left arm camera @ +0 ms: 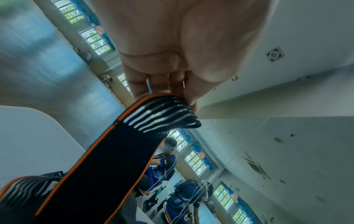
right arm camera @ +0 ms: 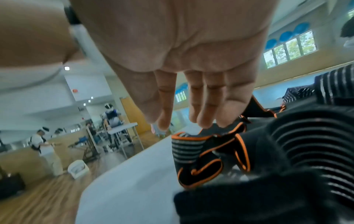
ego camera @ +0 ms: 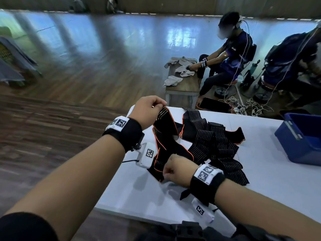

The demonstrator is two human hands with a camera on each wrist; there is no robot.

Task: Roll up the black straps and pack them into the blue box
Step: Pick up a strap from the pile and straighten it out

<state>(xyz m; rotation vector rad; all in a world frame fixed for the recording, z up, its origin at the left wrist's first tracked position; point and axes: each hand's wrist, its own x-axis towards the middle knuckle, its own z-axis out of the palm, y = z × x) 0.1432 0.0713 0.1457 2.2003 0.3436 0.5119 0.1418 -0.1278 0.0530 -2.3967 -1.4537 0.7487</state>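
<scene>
— Wood flooring is seen behind a white bench point(ego camera: 260, 171). Where is the strap being worked?

— An orange-edged black strap point(ego camera: 166, 136) is stretched between both hands. Its far end is pinched by the left hand point(ego camera: 149, 110), raised above the bench's far corner; the striped tip is seen clamped between thumb and fingers point(left arm camera: 145, 84) in the left wrist view.

— And the near end?

— It is gripped in the right hand point(ego camera: 175, 168), fingers curled around it, low over the bench. A heap of striped black straps point(ego camera: 215, 145) is spread just beside that hand.

— The blue box point(ego camera: 302, 138)?

— It is set at the right edge, well apart from both hands.
</scene>
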